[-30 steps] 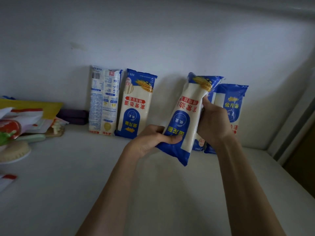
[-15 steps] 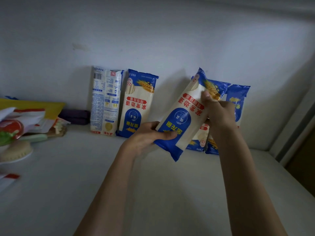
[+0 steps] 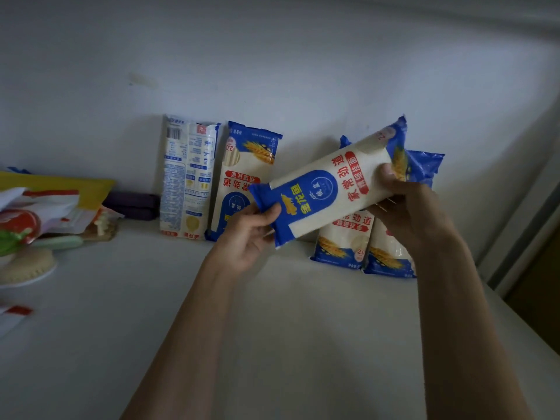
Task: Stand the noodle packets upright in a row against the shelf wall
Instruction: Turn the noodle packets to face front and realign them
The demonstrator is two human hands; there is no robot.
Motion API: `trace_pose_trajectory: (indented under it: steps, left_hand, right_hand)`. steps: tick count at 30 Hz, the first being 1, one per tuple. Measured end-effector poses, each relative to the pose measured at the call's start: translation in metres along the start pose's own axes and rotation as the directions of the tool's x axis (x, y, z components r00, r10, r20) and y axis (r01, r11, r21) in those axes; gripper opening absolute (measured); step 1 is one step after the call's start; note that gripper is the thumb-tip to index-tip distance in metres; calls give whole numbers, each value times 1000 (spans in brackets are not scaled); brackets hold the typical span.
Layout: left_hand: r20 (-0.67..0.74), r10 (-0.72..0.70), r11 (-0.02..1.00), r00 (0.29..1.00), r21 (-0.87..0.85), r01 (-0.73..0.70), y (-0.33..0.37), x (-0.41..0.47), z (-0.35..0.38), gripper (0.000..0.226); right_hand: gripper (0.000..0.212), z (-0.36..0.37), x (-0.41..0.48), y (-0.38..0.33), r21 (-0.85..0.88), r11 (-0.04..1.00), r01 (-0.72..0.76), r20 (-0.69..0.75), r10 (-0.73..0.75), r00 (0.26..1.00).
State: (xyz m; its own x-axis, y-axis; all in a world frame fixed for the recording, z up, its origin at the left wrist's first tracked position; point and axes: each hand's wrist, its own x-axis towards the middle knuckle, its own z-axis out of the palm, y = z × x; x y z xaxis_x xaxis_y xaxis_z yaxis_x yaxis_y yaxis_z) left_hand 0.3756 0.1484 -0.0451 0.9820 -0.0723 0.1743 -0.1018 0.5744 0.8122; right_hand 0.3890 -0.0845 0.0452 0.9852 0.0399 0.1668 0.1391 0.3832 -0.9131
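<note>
Both hands hold one blue-and-white noodle packet [image 3: 327, 183] in the air, tilted almost level, its left end lower. My left hand [image 3: 251, 234] grips that lower blue end and my right hand [image 3: 406, 207] grips the upper end. Two packets stand upright against the white shelf wall [image 3: 303, 71] on the left: one showing its printed back [image 3: 186, 180], one showing its front [image 3: 242, 177]. Behind the held packet two more packets [image 3: 342, 241] [image 3: 391, 253] lean on the wall, partly hidden by it and by my right hand.
A white shelf floor [image 3: 288, 328] stretches toward me. At the far left lie a yellow packet [image 3: 60, 186], red-and-white wrappers [image 3: 36, 213], a dark purple object [image 3: 133, 204] and a pale round item on a plate [image 3: 27, 265]. A vertical frame edge [image 3: 521, 225] closes the right side.
The held packet has swung from nearly upright to almost level and risen, its lower end going left with my left hand. The two packets behind it are more exposed.
</note>
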Motion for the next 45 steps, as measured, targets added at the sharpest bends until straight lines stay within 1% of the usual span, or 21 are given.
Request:
trace_pose_trajectory:
  steps: [4, 7, 8, 10, 12, 14, 16, 18, 20, 21, 25, 27, 30, 33, 34, 36, 37, 38, 40, 42, 45]
  left_hand:
    - [-143, 100, 989, 985, -93, -114, 17, 4, 6, 44]
    - [-262, 158, 978, 952, -91, -187, 25, 5, 9, 41]
    - [-290, 173, 973, 941, -97, -208, 28, 5, 8, 40]
    - [-329, 195, 966, 924, -99, -239, 33, 4, 8, 41]
    - [-359, 212, 962, 909, -87, -259, 36, 3, 7, 34]
    - [-381, 219, 959, 898, -86, -271, 37, 3, 6, 23]
    - [-378, 222, 957, 899, -91, -274, 39, 1, 5, 31]
    - [-350, 231, 960, 908, -70, -271, 42, 1, 8, 52]
    - [-324, 256, 958, 911, -38, -283, 46, 1, 18, 60]
    - [-312, 273, 955, 910, -23, -294, 47, 1, 23, 61]
    - [-232, 337, 941, 912, 103, -322, 48, 2, 45, 37]
    - [-142, 350, 924, 926, 215, -317, 48, 1, 52, 15]
    - [-46, 329, 894, 943, 338, -295, 47, 0, 53, 10]
    - [29, 189, 876, 982, 446, -182, 43, 0, 45, 45]
    - [15, 116, 813, 993, 573, -103, 40, 0, 41, 56]
    - [-41, -60, 579, 997, 813, 68, 31, 0, 32, 73]
    - [-75, -138, 494, 988, 859, 134, 26, -1, 28, 81]
    - [-108, -179, 465, 978, 867, 181, 21, 0, 24, 88]
    - [-171, -147, 484, 974, 847, 221, 15, 2, 21, 84]
    - [-204, -24, 488, 979, 852, 189, 14, 2, 23, 62]
    - [-202, 142, 486, 969, 867, 110, 10, 0, 25, 54]
  right_hand:
    - [10, -25, 5, 3, 20, 999, -36, 104, 34, 994]
    - [9, -41, 2, 11, -130, 982, -140, 203, 165, 965]
    - [15, -43, 1, 13, -244, 953, -178, 209, 231, 950]
    - [47, -46, 3, 18, -457, 856, -243, 195, 362, 911]
    - [62, -41, 6, 24, -501, 815, -290, 168, 421, 891]
    - [66, -37, 9, 28, -518, 801, -301, 150, 432, 889]
    - [63, -34, 12, 28, -601, 755, -262, 169, 441, 882]
    - [51, -35, 14, 27, -776, 617, -127, 202, 434, 878]
    - [42, -29, 11, 27, -888, 457, 42, 257, 419, 871]
    - [41, -24, 10, 28, -893, 443, 83, 294, 431, 853]
    - [43, 0, 3, 37, -825, 560, 77, 404, 491, 772]
    - [47, 4, 4, 43, -800, 591, 103, 417, 423, 804]
    - [45, -2, 4, 54, -691, 721, 52, 406, 327, 853]
    - [37, -7, 3, 64, -589, 808, 26, 407, 269, 873]
    - [37, -8, 3, 67, -556, 831, 18, 398, 248, 883]
    - [41, -7, 4, 76, -481, 877, -2, 367, 204, 908]
    - [43, -6, 5, 81, -448, 894, -9, 345, 183, 921]
    - [43, -4, 5, 86, -422, 906, -13, 321, 163, 933]
    - [38, 3, 6, 93, -394, 919, 4, 290, 120, 949]
    - [33, 10, 6, 100, -383, 923, 22, 284, 95, 954]
    - [32, 21, 8, 101, -481, 875, 56, 261, 82, 962]
